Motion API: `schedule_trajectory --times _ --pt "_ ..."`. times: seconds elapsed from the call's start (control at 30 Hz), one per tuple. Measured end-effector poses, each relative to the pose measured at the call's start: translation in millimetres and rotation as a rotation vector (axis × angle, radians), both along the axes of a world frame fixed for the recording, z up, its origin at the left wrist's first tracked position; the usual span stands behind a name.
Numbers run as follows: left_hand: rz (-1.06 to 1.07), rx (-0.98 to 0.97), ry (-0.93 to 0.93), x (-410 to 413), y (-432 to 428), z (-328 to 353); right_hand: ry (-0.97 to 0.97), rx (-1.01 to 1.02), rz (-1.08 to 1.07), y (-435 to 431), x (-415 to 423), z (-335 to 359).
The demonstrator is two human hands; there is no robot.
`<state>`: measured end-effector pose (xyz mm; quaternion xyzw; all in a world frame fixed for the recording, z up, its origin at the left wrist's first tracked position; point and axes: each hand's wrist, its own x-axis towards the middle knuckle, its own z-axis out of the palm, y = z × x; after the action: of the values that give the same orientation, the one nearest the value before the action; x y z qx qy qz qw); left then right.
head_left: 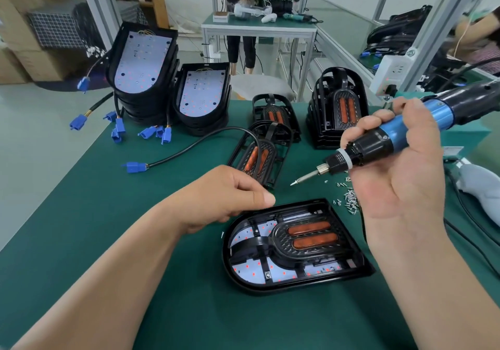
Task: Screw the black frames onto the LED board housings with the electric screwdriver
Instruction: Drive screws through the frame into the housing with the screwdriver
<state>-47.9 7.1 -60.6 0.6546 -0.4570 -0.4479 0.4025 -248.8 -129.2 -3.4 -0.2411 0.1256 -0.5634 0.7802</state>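
Observation:
An LED board housing (351, 267) lies flat on the green mat in front of me, with a black frame (303, 237) with two orange lenses seated in it. My right hand (392, 176) grips the blue and black electric screwdriver (384, 140), held above the mat with its bit pointing down-left, clear of the housing. My left hand (224, 197) hovers at the housing's far left edge, fingers curled and pinched; I cannot see anything between them. Loose screws (349, 197) lie scattered beside the housing's far right corner.
Two stacks of housings with bare LED boards (143, 63) and blue connectors (116, 130) stand at the back left. Loose black frames (259, 155) and a stack of frames (338, 109) sit mid-table. A cable with a blue plug (134, 167) crosses the mat. A grey glove (479, 187) lies right.

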Motion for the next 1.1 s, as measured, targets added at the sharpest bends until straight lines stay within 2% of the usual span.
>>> schedule_trajectory --times 0.2,0.33,0.67,1.1 --pt "-0.092 0.003 -0.11 1 -1 -1 0.008 -0.063 -0.011 -8 -28 0" --pt "-0.107 -0.011 -0.183 1 -2 -4 0.102 -0.133 -0.01 -10 -47 -5" --pt "-0.107 -0.041 -0.191 1 -3 -6 0.243 -0.366 0.159 3 -57 -7" --pt "-0.093 -0.043 -0.175 -2 -2 -5 0.3 -0.433 0.214 8 -54 -10"
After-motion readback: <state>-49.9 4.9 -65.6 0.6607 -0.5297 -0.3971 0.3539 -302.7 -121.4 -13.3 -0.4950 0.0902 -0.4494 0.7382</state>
